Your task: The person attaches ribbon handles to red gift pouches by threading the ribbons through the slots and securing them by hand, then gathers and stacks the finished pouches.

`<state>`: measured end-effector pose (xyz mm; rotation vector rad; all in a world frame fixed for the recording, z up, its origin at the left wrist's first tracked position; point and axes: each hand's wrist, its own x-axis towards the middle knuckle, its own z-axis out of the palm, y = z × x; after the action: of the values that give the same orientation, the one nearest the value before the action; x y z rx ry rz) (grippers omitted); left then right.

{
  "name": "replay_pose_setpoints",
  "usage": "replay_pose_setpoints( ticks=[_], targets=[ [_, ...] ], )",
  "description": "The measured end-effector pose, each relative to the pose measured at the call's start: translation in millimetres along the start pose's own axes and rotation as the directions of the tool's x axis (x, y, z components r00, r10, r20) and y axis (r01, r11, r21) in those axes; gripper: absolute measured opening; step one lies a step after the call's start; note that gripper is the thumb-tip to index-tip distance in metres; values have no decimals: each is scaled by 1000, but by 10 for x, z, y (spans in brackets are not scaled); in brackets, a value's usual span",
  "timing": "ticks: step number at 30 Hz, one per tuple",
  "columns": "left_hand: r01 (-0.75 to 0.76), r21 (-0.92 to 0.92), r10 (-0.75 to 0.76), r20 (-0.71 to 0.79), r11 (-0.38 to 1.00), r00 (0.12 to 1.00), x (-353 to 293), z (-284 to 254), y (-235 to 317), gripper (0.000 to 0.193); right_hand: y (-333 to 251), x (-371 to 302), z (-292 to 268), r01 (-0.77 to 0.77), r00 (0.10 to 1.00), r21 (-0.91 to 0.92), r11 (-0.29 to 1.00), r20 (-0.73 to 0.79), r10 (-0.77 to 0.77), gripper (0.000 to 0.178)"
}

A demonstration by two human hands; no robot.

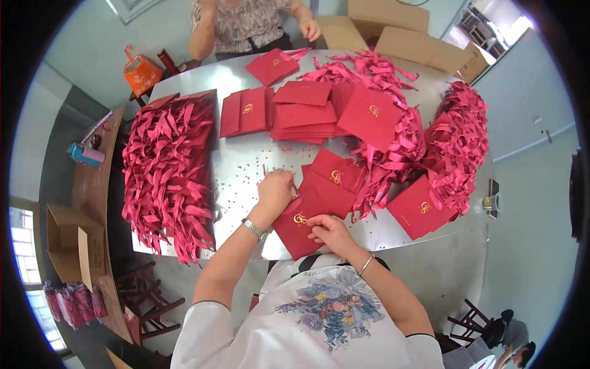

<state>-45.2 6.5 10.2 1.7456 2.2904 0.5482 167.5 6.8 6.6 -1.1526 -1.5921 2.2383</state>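
A red paper gift bag with a gold emblem lies flat at the table's near edge, in front of me. My left hand is closed at its upper left edge, and something thin sticks up beside the fingers, too small to name. Over the bag's right side, my right hand has thumb and fingers pinched together; whatever is between them is hidden. More red bags lie just beyond, partly overlapping this one.
Ribbon-handled bags fill the table's left; another ribboned row stands right. Stacked red bags lie mid-table, with loose pink ribbons beside them. Small red bits dot the metal tabletop. Another person is across the table.
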Motion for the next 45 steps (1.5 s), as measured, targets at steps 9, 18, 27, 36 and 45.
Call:
replay_pose_setpoints(
  ticks=[9,18,27,36,45],
  targets=[
    [-133,-137,119,-109,982,987,-471,-153,312,10,32,23,-27,340,934,-269,901,-15,-356,28],
    [-121,-138,99,-156,983,983,-443,-45,228,15,-745,190,-555,293,788,-851,436,-44,-614,25],
    [-58,-206,72,60,977,996,-564,-526,237,19,-673,435,-811,265,747,-960,-86,261,-611,13],
    [-404,-366,325,-258,839,910,-229,-1075,391,17,-1106,-465,-395,570,573,-400,718,-433,-696,12],
    [204,-680,-131,158,705,979,-362,-380,-491,36,-529,-392,-298,487,754,-385,784,-268,-600,13]
  ],
)
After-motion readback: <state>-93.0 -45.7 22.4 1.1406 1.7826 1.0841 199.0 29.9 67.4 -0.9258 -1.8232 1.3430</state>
